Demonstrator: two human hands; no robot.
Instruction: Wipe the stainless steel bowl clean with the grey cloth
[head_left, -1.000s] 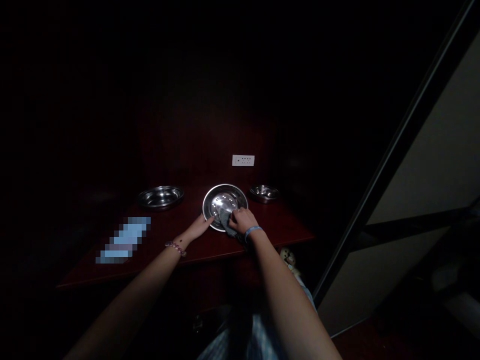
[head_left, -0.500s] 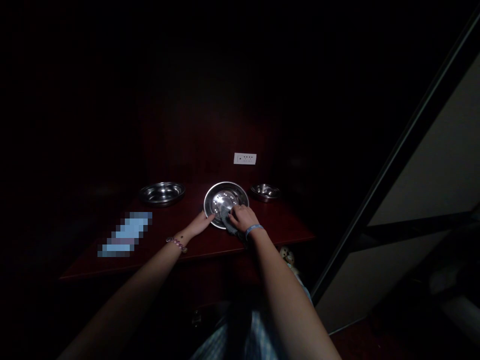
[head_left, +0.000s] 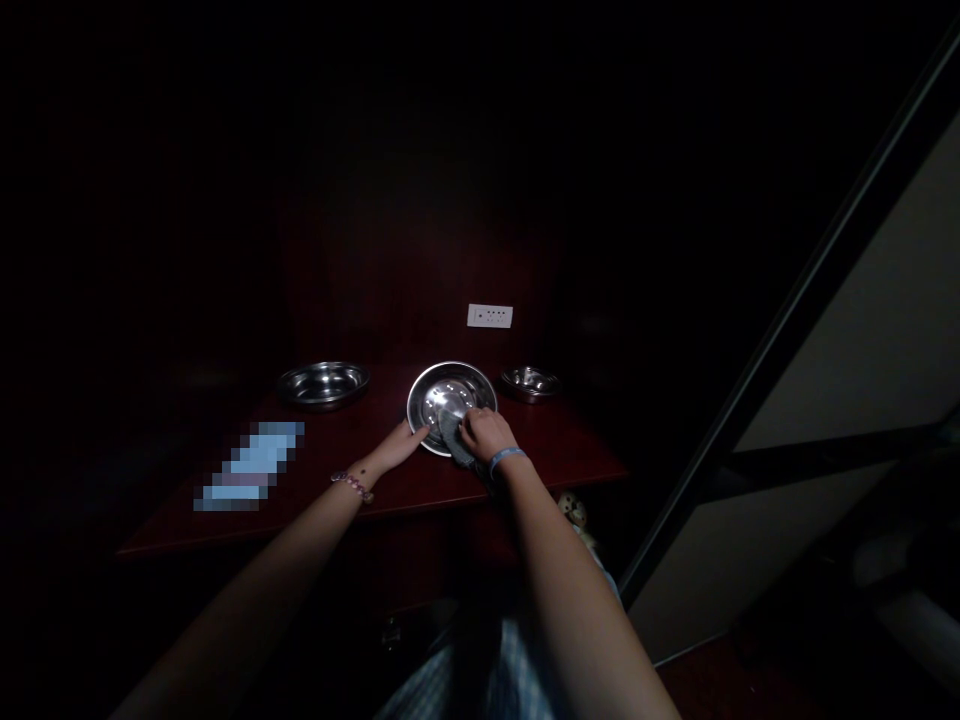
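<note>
A round steel plate [head_left: 448, 393] lies on a dark red table [head_left: 360, 490] in front of me. My right hand [head_left: 486, 433] is closed on a grey cloth [head_left: 454, 437] and presses it against the plate's near inner side. My left hand [head_left: 397, 450] rests at the plate's near left rim, fingers stretched towards it and touching the edge. A bead bracelet is on my left wrist and a blue band on my right.
A steel bowl [head_left: 324, 384] sits to the left and a smaller steel bowl [head_left: 529, 382] to the right. A blurred pale blue object [head_left: 249, 466] lies at the table's left. A white socket plate [head_left: 490, 316] is on the back wall. A dark diagonal frame [head_left: 787, 330] stands at the right.
My right hand with the cloth has shifted slightly up and into the plate. My left hand stays at the rim.
</note>
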